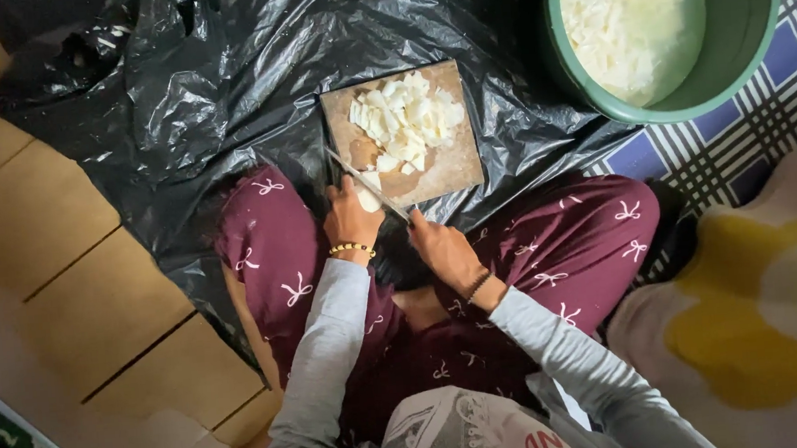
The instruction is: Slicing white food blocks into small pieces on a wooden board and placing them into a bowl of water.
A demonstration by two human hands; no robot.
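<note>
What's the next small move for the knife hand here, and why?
Probably press the knife down through the white piece pinned by the left hand. The right hand holds the blade angled over it at the cutting board near edge; cut chunks are piled beyond.

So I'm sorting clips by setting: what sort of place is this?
Likely a home floor, not a kitchen counter. The person sits cross-legged, cutting on a board laid on a black plastic sheet, with a rug and patterned mat beside them.

Knife [364, 184] in right hand [445, 250], white chunk [369, 200] under left hand [349, 216]
</note>
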